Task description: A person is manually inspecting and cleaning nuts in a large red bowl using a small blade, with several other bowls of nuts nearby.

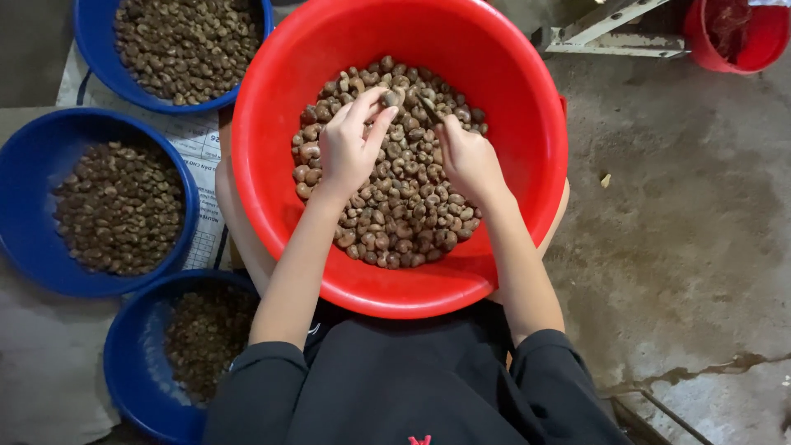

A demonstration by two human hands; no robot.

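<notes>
A big red basin (272,198) rests on my lap, holding a heap of brown cashew nuts (404,206). My left hand (348,147) hovers over the heap and pinches a single nut (391,98) between thumb and fingertips. My right hand (466,156) is closed around a small dark-tipped tool (428,107), whose point sits right beside the pinched nut. Both forearms reach in from black sleeves at the bottom.
Three blue bowls stand at the left: one (91,58) at the top, one (21,214) in the middle and one (132,371) at the bottom, each with brown nuts. A printed sheet (198,144) lies under them. A red bucket (754,41) and a metal frame (614,29) stand on the concrete floor at the top right.
</notes>
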